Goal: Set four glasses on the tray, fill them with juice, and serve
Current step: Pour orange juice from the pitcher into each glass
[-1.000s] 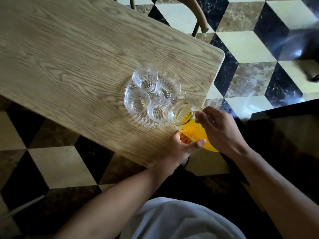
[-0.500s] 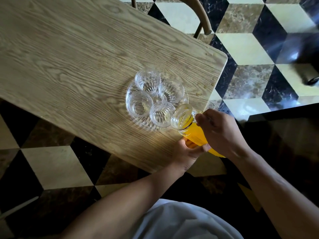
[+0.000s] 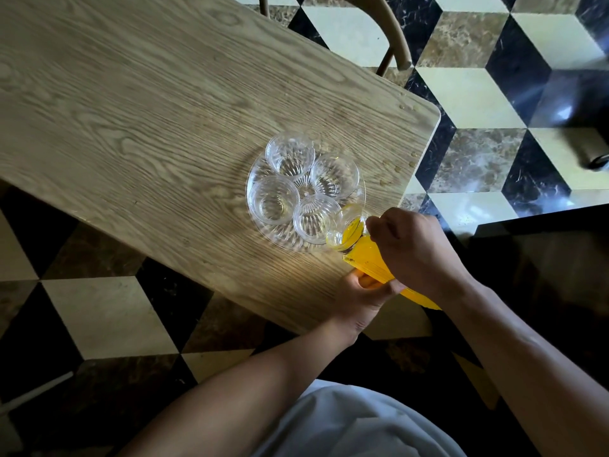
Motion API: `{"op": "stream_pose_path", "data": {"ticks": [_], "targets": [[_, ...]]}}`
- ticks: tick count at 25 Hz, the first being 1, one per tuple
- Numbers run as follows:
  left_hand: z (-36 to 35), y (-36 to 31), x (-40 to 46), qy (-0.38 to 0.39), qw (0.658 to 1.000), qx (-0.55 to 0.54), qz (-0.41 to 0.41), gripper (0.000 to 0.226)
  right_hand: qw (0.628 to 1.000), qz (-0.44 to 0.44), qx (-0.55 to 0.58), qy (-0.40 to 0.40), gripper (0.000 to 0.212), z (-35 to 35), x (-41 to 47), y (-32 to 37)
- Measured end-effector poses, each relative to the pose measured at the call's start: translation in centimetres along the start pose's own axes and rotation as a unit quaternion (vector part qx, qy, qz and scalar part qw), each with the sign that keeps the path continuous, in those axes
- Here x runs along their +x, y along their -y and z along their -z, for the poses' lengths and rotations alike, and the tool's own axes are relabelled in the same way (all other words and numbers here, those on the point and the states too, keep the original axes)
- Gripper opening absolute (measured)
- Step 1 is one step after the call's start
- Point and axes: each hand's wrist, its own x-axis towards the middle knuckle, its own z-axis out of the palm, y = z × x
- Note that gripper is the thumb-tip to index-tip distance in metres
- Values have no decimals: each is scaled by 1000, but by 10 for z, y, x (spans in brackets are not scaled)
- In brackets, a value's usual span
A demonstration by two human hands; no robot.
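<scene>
Right now I have the jug (image 3: 365,258) of orange juice tipped low, mouth over the nearest glass (image 3: 313,219), so the pour should land inside it. My right hand (image 3: 415,249) has its fingers wrapped round the handle side; my left hand (image 3: 362,293) cups the jug from beneath, fingers closed on it, to steady the weight. All four glasses sit clustered on the clear tray (image 3: 280,239), centre-right of the frame, near the desk (image 3: 131,110) corner, and look empty. I can read no label or writing anywhere.
</scene>
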Motion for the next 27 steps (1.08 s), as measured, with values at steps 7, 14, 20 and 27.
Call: {"op": "stream_pose_path", "data": {"ticks": [7,14,20,27], "targets": [[0,2,0,3,1000,-4,0,43,1000,-10,-21,-10,48,-2,2,8],[0,-3,-1,22,999,33,11,40,999,-4,-49,-21,48,-6,7,10],[0,5,4,-5,1000,1,13,80,998,2,-66,-26,49,-8,8,17],[1,6,6,-7,1000,8,18,82,997,-2,-69,-21,49,-8,10,22]]}}
